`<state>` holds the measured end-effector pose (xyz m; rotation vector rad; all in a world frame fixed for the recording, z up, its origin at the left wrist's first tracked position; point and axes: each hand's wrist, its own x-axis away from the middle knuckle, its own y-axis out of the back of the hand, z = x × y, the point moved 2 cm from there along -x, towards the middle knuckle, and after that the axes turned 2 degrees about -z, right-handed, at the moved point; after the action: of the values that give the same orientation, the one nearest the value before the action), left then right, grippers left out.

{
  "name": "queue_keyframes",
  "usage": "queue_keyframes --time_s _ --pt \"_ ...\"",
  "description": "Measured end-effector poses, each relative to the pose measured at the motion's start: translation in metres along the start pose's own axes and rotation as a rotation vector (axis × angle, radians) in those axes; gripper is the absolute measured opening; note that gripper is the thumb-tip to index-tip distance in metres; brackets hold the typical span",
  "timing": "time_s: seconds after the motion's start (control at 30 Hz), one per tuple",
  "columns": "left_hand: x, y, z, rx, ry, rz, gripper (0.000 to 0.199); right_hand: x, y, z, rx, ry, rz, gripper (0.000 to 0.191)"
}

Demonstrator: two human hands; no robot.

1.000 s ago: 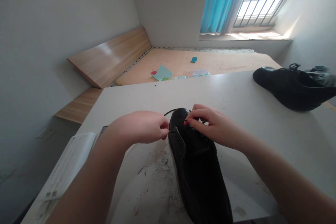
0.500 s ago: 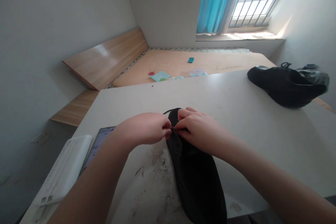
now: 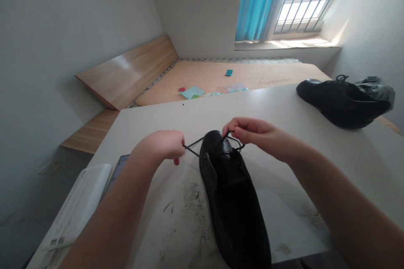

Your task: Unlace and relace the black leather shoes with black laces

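A black shoe (image 3: 233, 201) stands on the white table, its toe pointing away from me and its opening toward me. Its flaps lie apart around the tongue. To the left of the toe, my left hand (image 3: 166, 145) is closed on a black shoelace (image 3: 193, 152) that runs taut to the shoe's left flap. Above and right of the toe, my right hand (image 3: 249, 130) pinches another part of the lace, which loops beside the shoe's right flap.
A second black shoe (image 3: 344, 103), laced, stands at the table's (image 3: 265, 105) back right beside a crumpled plastic bag (image 3: 378, 88). At the left lie a phone (image 3: 117, 170) and a white case (image 3: 77, 206). A bed with small packets is beyond.
My hands have moved apart from the shoe's flaps, the left one leftward and the right one up and right. The lace now stretches between them and the shoe, and the toe is uncovered.
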<state>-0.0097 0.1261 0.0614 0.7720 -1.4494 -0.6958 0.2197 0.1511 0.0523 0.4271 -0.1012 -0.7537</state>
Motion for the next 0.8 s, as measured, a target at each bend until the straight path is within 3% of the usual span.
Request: queue_keyframes --time_s 0.13,0.2,0.37,0.43,0.57,0.63,0.7,0.8 --pt "-0.023 -0.002 0.009 -0.004 0.050 -0.189 0.031 0.003 0.002 0.000 -0.538 0.027 0.026 0.027" --pt "-0.031 -0.002 0.009 0.040 -0.020 -0.307 0.038 0.003 -0.002 0.003 -0.635 0.045 0.100 0.026" --pt "-0.037 0.003 -0.003 0.221 -0.259 -0.544 0.078 0.005 -0.009 0.009 -0.696 0.071 0.197 0.025" --pt "-0.034 0.009 -0.006 0.403 -0.375 -0.659 0.083 0.005 -0.008 0.008 -0.702 0.066 0.193 0.025" --pt "-0.009 0.025 -0.001 0.972 -0.647 -0.872 0.082 0.004 -0.006 0.007 -0.731 0.068 0.186 0.026" --pt "0.010 0.031 0.001 1.081 -0.736 -0.894 0.066 0.006 -0.003 0.012 -0.775 0.100 0.177 0.027" --pt "0.027 0.034 -0.001 1.038 -0.739 -0.730 0.043 0.012 0.004 0.022 -0.828 0.158 0.142 0.029" --pt "0.043 0.031 -0.009 0.815 -0.699 -0.512 0.035 0.031 0.020 0.035 -0.820 0.243 0.006 0.037"
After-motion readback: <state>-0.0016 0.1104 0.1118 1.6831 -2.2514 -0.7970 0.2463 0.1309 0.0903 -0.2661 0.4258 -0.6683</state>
